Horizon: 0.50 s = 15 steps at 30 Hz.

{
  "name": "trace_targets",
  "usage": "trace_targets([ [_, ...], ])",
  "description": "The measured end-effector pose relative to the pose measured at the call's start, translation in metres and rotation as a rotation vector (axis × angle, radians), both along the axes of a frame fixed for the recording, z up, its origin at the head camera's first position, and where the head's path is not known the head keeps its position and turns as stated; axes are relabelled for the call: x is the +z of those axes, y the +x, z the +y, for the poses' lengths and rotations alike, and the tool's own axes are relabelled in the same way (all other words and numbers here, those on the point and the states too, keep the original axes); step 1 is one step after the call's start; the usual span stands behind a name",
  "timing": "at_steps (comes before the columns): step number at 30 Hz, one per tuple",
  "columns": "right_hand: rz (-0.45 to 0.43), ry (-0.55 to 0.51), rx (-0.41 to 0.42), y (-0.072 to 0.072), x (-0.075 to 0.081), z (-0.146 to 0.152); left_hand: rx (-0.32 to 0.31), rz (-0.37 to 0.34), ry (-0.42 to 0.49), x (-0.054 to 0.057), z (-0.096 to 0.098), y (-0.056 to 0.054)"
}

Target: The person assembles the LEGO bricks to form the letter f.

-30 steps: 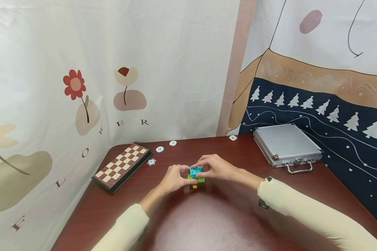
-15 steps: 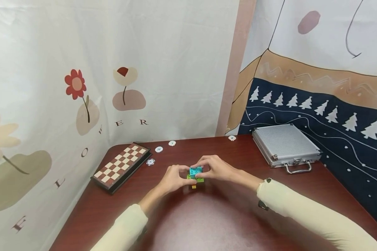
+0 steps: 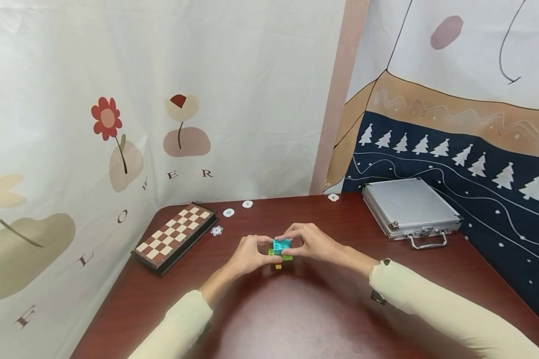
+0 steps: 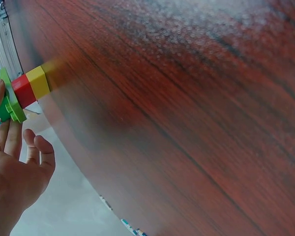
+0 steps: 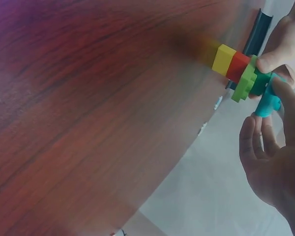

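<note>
A short tower of toy building bricks stands on the table between the hands. From the bottom come a yellow brick (image 5: pixel 223 60), a red brick (image 5: pixel 237 68), a wider light green brick (image 5: pixel 244 81) and a dark green brick (image 5: pixel 259 84). At the top is a turquoise brick (image 3: pixel 282 246), which sits askew over the dark green one in the right wrist view. My left hand (image 3: pixel 248 255) grips the tower at its green bricks, thumb in front. My right hand (image 3: pixel 315 243) pinches the turquoise brick between thumb and fingers, partly covering it.
A folded chessboard case (image 3: pixel 175 238) lies at the left of the brown table (image 3: pixel 269 319). Several poker chips, one a blue-edged chip (image 3: pixel 216 231), lie toward the back edge. At the right rear is a silver metal case (image 3: pixel 408 204). Printed cloth hangs behind.
The turquoise brick has shifted slightly to the right and tilted a little in the right fingers. The left hand keeps its grip on the tower nearly unmoved.
</note>
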State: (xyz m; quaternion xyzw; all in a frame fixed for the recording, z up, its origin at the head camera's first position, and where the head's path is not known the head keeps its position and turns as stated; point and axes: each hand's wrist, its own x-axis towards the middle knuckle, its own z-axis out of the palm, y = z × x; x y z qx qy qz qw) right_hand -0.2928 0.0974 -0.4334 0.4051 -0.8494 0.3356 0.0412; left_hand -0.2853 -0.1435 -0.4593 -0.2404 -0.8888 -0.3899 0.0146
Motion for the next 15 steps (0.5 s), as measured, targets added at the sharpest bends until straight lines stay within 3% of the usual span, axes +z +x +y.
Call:
trace_targets([
  [15,-0.017,0.040,-0.015,0.0022,0.0003,-0.0012,0.012,-0.004,-0.019,-0.0009,0.0003,0.0017],
])
